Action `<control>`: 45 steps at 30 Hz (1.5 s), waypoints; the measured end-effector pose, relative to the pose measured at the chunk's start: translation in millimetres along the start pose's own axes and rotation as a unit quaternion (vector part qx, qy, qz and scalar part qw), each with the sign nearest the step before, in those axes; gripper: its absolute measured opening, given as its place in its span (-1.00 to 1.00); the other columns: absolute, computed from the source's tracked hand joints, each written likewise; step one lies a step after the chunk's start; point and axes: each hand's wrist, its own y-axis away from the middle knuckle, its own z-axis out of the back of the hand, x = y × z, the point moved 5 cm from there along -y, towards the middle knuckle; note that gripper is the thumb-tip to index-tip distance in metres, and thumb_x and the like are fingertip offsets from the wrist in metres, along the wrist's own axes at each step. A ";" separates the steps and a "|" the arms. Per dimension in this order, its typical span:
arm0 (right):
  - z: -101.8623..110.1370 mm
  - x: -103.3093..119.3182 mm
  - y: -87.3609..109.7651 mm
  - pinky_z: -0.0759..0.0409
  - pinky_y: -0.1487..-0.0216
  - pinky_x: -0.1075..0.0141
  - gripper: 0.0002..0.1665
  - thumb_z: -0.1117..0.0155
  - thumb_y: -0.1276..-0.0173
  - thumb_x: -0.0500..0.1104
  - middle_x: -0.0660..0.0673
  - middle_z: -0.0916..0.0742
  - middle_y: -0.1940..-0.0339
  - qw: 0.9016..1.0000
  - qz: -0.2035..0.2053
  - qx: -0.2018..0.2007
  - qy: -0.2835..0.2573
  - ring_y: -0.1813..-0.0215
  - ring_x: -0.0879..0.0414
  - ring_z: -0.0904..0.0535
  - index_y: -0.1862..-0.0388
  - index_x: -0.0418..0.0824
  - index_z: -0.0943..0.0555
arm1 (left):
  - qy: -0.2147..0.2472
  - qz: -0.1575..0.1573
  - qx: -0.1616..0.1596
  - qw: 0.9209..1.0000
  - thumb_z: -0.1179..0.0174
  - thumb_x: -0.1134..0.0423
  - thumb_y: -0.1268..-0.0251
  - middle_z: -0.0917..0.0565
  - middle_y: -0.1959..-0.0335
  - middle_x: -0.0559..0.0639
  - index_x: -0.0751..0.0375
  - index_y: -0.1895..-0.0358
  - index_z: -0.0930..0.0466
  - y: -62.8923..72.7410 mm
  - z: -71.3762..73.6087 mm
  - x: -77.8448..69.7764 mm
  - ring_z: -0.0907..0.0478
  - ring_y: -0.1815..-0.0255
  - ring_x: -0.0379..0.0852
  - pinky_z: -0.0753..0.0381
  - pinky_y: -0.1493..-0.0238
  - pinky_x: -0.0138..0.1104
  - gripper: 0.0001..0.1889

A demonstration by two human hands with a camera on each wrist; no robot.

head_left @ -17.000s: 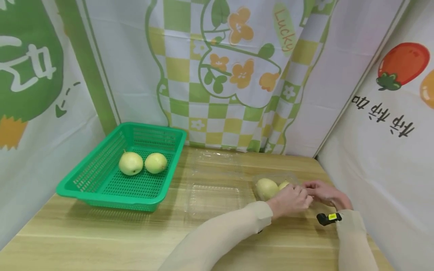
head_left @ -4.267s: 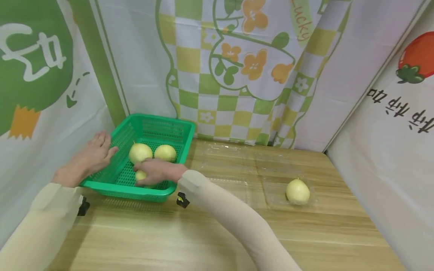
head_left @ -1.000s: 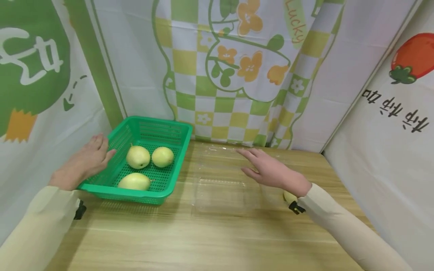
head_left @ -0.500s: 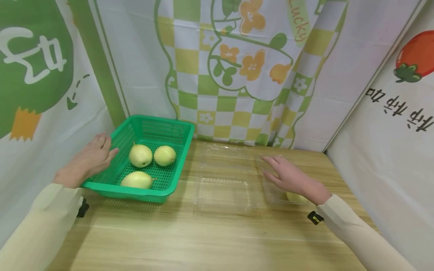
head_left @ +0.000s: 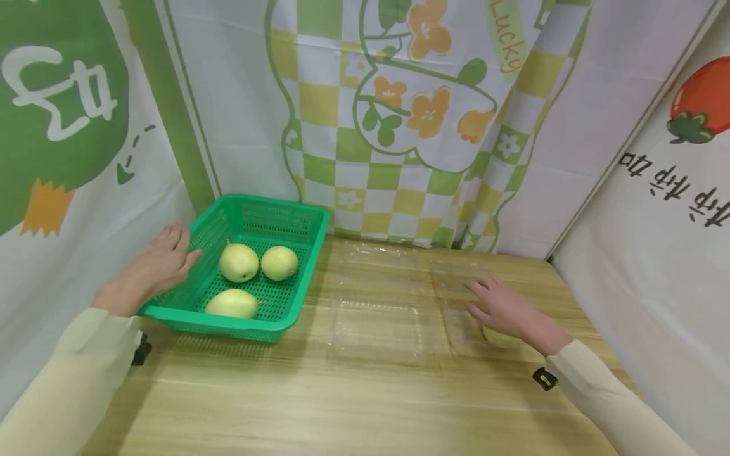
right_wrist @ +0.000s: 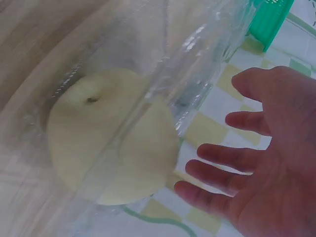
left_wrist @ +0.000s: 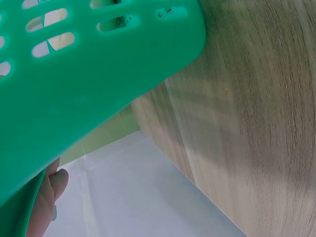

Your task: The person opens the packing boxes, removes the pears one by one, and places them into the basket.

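Note:
In the head view, my left hand rests on the left rim of a green plastic basket, its fingers extended. The left wrist view shows part of the hand at the basket's edge. Inside the basket lie three pale yellow-green pears: one pear with its stem up, another pear beside it, and a third pear on its side in front. My right hand, empty with fingers spread, is over a clear plastic box containing one pear.
Another clear plastic box stands open between the basket and the right-hand box, its lid laid back toward the curtain. Fabric walls enclose the wooden table at the back and sides.
Since 17 seconds ago, one of two pears has left the right-hand box and the basket has gained one. My right hand has lately moved from the basket to that box; my left stays put.

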 end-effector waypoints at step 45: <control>-36.3 -18.3 13.4 -0.47 -0.13 -0.15 -0.77 -0.25 -0.39 -0.04 -0.14 -0.75 0.20 0.999 -0.012 0.039 -0.007 0.07 -0.14 -0.63 0.20 -0.17 -0.71 | -0.001 0.004 -0.001 1.000 0.51 -0.10 -0.62 0.34 -0.48 0.64 0.72 -0.44 0.32 -0.3 0.2 -0.9 0.37 -0.53 0.53 0.25 -0.52 0.27 -0.18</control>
